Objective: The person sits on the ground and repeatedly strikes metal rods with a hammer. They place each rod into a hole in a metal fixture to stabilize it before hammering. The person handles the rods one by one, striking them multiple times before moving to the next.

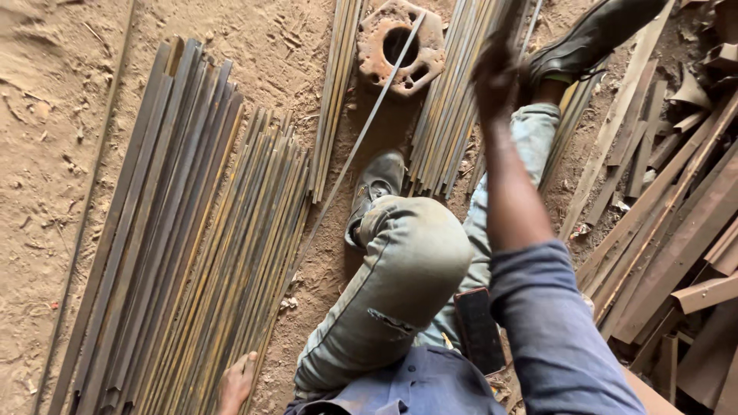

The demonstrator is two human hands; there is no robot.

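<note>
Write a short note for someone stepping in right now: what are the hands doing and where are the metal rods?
Left hand: resting at the near end of the big rod bundle on the dirt, grip unclear.
Right hand: raised and blurred over the far rod bundle; what it holds is unclear.
One thin rod lies slanted across the rusty round flange.
Done: rods lie in bundles.
Left: the slanted rod is apart from them.

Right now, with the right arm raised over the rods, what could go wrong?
The right hand is blurred, mid-swing, close to the right boot; a miss could hit the foot. The long rod lies slanted on the rusty flange and may spring or slide. The left hand sits beside rod ends, which could pinch it.
</note>
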